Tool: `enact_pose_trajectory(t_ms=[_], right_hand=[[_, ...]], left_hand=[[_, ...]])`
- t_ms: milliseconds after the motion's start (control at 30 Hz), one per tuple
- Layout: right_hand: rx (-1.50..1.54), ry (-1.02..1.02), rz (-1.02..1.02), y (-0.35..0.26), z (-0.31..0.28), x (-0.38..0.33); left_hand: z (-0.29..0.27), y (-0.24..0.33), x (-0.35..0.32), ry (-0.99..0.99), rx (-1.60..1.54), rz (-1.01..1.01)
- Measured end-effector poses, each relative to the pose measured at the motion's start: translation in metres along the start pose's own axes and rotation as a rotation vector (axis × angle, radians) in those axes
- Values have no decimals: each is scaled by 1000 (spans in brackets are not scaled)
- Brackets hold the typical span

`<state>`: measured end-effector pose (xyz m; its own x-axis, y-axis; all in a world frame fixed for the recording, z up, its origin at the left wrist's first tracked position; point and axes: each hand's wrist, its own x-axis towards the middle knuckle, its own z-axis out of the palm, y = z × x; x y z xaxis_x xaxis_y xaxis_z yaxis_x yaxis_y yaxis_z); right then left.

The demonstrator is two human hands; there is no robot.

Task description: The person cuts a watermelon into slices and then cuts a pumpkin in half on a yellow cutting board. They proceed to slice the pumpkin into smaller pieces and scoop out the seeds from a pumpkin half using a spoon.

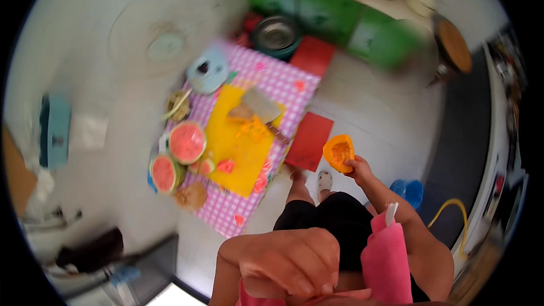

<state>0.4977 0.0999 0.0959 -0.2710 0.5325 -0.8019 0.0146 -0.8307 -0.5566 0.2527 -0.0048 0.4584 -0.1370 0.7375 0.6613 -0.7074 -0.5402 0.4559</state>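
Note:
My right hand (358,169) is closed on the edge of a hollowed orange pumpkin half (339,153), held out beyond my knees with its scooped side showing. Close in front of me, my left hand (292,260) is raised, its fingers curled together beside my pink top (388,260); whatever they may pinch is hidden. A yellow cutting board (224,136) lies on the table, with a cleaver (262,105) resting on it. Orange pumpkin pulp (252,130) is scattered by the blade, and a red watermelon piece (226,165) sits near the board's lower part.
The table wears a checkered cloth (226,215). Cut watermelon halves (187,143), a brownish round thing (191,195) and a light blue container (208,71) line its left side. A red stool (310,141) stands at its right, a blue bucket (407,192) farther right. Green cabinets (323,14) run behind.

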Motion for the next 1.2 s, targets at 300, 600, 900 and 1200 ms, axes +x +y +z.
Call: enact_pose_trajectory(t_ms=[300,600,900,1200], right_hand=[[405,475,-229,102,-199,-145],[1159,969,-386,352,-124,-319],[1657,1212,-377,545,21,-374],[1854,1249,-482,654,67,-438]], left_hand=[[113,-115,22,-455,-781,-351],[152,-96,-11,-727,-1317,-998],[248,-67,-116,-869,-1594,-1223],[429,-42,-294,-1158,-1475,-1560]])
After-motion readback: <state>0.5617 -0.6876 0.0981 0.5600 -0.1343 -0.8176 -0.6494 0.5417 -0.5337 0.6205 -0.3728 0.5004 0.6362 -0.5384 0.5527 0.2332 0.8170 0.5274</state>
